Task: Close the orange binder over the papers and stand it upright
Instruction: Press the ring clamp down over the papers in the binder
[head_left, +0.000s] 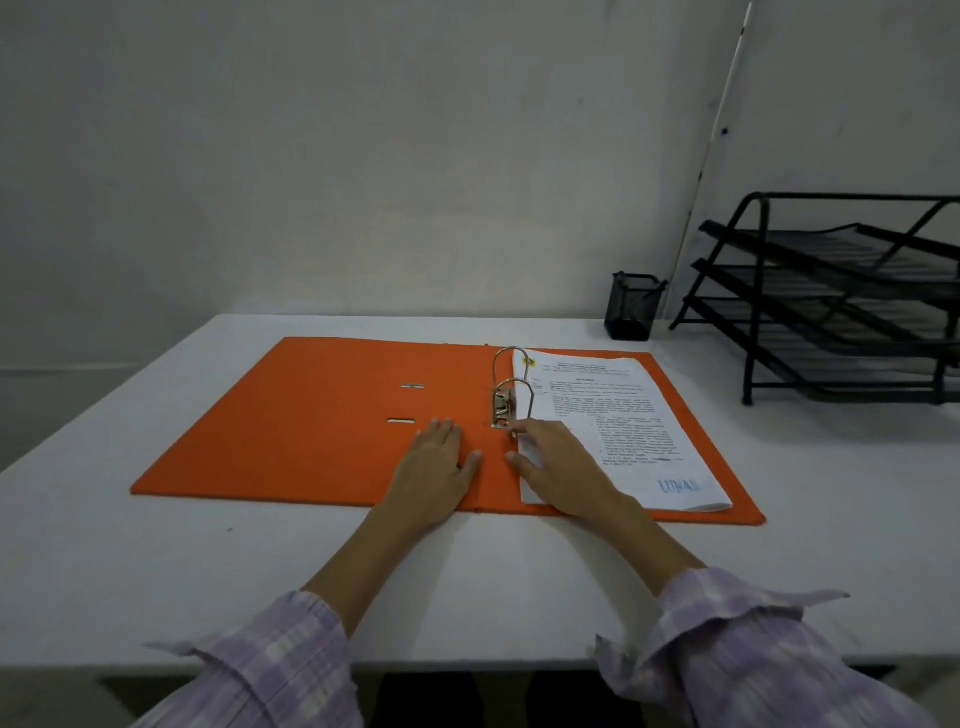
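Note:
The orange binder (311, 415) lies flat and wide open on the white table (156, 571). A stack of printed papers (613, 415) sits on its right half, threaded on the two metal rings (511, 387), which look closed. My left hand (439, 467) rests flat, palm down, on the binder's middle strip just left of the rings. My right hand (556, 462) lies on the near left corner of the papers, its fingertips by the lever at the base of the rings. Neither hand grips anything.
A black mesh pen cup (634, 306) stands at the back of the table. A black three-tier paper tray rack (841, 301) fills the back right corner. A white wall runs behind the table.

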